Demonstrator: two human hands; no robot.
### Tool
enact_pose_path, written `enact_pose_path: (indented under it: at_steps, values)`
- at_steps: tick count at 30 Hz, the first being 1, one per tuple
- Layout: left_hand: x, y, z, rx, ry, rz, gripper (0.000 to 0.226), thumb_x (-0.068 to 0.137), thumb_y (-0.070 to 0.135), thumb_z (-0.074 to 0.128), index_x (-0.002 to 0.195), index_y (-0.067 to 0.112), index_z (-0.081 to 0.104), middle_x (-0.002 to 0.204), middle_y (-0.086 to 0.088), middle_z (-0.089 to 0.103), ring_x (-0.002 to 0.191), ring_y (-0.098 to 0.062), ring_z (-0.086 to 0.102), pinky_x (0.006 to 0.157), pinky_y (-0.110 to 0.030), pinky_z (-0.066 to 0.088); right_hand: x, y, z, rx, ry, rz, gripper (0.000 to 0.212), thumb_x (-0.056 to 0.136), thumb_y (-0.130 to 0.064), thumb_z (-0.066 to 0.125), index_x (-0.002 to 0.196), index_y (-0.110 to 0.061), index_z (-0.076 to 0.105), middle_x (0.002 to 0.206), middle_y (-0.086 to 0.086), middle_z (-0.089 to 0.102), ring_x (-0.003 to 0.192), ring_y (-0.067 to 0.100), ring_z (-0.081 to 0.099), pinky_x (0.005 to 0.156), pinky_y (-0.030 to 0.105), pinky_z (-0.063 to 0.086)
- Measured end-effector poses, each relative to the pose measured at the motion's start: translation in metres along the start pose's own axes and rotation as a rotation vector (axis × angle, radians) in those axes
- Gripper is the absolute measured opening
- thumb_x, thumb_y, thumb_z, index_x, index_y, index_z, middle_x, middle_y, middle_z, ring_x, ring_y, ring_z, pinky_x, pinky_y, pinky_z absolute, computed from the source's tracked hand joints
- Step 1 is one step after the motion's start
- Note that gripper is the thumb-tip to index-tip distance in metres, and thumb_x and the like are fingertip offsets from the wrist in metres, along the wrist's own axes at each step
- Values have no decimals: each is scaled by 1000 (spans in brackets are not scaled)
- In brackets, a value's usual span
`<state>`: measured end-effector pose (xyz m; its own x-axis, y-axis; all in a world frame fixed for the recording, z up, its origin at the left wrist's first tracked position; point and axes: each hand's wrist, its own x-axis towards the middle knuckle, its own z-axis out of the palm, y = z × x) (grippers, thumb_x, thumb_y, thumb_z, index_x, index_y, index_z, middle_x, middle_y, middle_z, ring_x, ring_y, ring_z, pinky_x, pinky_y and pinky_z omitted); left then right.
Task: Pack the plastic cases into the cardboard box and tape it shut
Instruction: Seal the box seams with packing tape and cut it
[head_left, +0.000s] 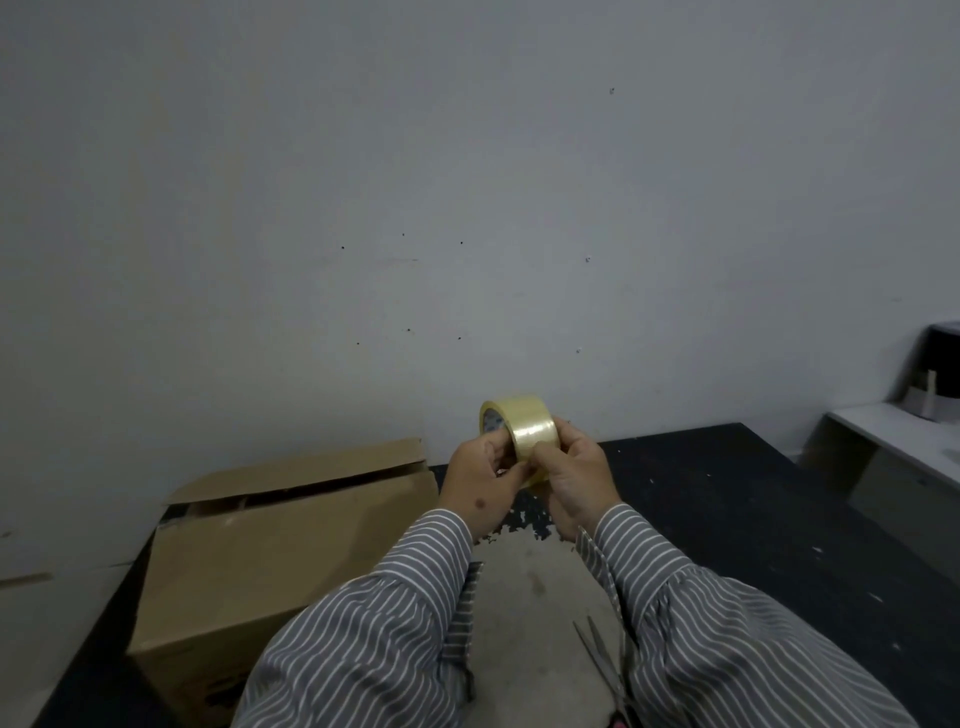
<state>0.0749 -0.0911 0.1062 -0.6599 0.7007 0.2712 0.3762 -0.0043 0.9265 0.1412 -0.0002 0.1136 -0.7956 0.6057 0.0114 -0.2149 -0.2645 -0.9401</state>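
A roll of clear yellowish packing tape (522, 423) is held up in front of me, above the dark table. My left hand (480, 480) grips its left side and my right hand (574, 480) grips its right side, thumbs pressed on the outer surface. A brown cardboard box (270, 561) stands on the table at the left, its flaps folded down with a narrow gap along the far edge. No plastic cases are visible; the box's inside is hidden.
Scissors (605, 660) lie on the table between my striped sleeves, near the front edge. The dark table (753, 519) has worn paint and meets a grey wall. A white shelf (904, 436) with a dark object on it stands at the right.
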Motion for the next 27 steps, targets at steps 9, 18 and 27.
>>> enact_pose_path:
  at_steps: [9,18,27]
  values:
    - [1,2,4,-42,135,31,56,86,-1,59,137,8,38,116,1,54,106,-13,57,83,-15,52,6,-8,-2,-7,-40,74,30,87,-3,41,104,-7,66,98,19,64,85,27,59,63,32,50]
    - [6,-3,2,117,283,134,46,89,6,56,128,25,40,115,2,38,94,-12,58,77,-14,50,8,-18,-12,-323,-75,13,48,88,2,43,132,-16,50,125,5,57,108,20,52,92,34,45]
    - [21,-7,-3,540,318,304,19,86,11,62,103,9,71,111,-9,54,100,-20,49,84,-26,41,10,-16,-17,-452,-194,-10,59,87,8,49,142,-9,33,113,3,64,99,8,59,86,22,45]
